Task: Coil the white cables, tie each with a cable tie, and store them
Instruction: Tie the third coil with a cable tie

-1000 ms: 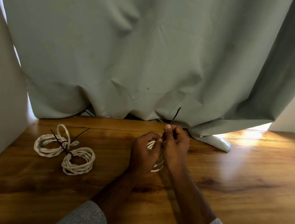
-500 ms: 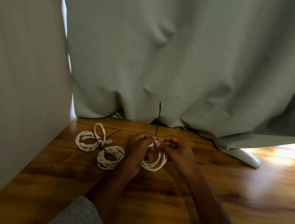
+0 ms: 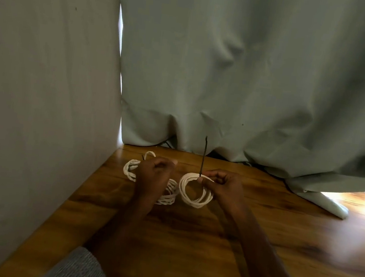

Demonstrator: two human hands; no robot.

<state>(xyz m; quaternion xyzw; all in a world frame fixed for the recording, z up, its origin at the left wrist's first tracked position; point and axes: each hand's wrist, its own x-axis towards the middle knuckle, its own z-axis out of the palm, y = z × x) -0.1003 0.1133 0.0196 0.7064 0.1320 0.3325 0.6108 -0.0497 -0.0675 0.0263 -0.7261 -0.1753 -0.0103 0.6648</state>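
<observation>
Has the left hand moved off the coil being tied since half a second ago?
Yes. The left hand has let go of the coil and shifted left, now over the two tied coils lying on the table. The right hand alone holds it.

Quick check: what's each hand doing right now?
Left hand: fingers curled, holding nothing visible.
Right hand: pinching the round white cable coil at its black cable tie.

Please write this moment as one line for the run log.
right hand: pinches white cable coil at black cable tie | left hand: curled, off coil | tied coils: on table
</observation>
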